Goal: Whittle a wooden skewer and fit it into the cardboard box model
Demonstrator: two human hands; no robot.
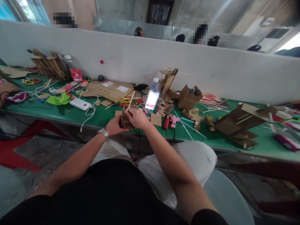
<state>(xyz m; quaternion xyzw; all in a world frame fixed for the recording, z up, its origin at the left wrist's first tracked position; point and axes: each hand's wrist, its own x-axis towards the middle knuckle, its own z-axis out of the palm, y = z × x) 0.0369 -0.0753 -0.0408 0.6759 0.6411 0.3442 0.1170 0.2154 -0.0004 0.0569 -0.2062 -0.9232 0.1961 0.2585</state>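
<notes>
My left hand, with a watch on its wrist, grips the side of a small brown cardboard construction at the table's front edge. Over the top of it, the fingers of my right hand are closed around a thin wooden stick. The stick points up and slightly right; its lower end is hidden by my fingers and the cardboard. Just right of my right hand lies a flat cardboard scrap, with a pink glue gun and a red-handled tool beyond it.
Along the green table lie a white power bank with a cable, a flat cardboard sheet and a bottle. Larger cardboard constructions, such as the one on the right, stand around. A white partition runs behind.
</notes>
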